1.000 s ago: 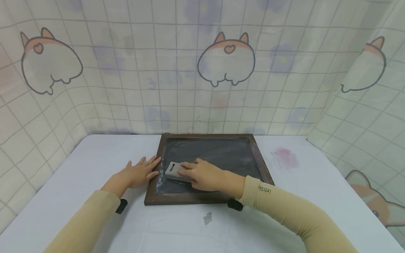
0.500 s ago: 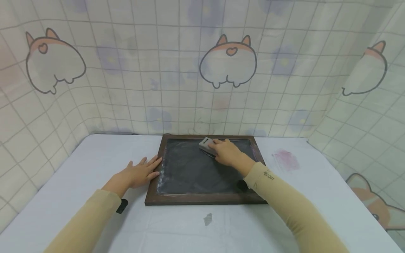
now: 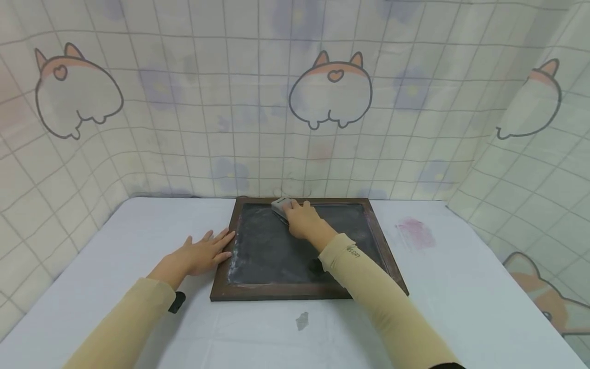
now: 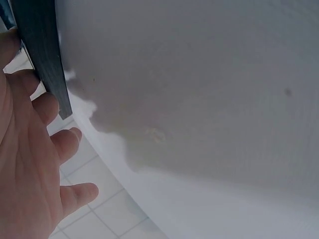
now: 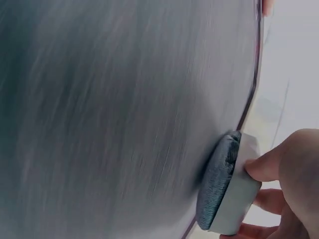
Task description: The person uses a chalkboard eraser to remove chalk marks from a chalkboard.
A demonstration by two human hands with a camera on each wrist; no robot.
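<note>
A small blackboard (image 3: 272, 256) in a brown wooden frame lies on the white table, with chalk smears along its left edge. My right hand (image 3: 304, 220) grips a grey chalkboard eraser (image 3: 279, 205) near the top edge of the board. In the right wrist view the thumb and fingers hold the light back of the eraser (image 5: 237, 194), and its dark ribbed felt side faces the board surface. At the left, my left hand (image 3: 200, 254) lies with fingers spread, fingertips resting on the frame. The left wrist view shows those fingers against the dark frame edge (image 4: 47, 55).
A white cloth covers the table (image 3: 461, 287), with a pink stain (image 3: 416, 233) to the right of the board. A grey patch (image 3: 302, 321) marks the cloth in front of it. Behind hangs a checked curtain (image 3: 258, 128) with animal drawings.
My right hand has swept the eraser from the board's lower left up to the upper right, then left along the top edge. My left hand stays on the frame.
</note>
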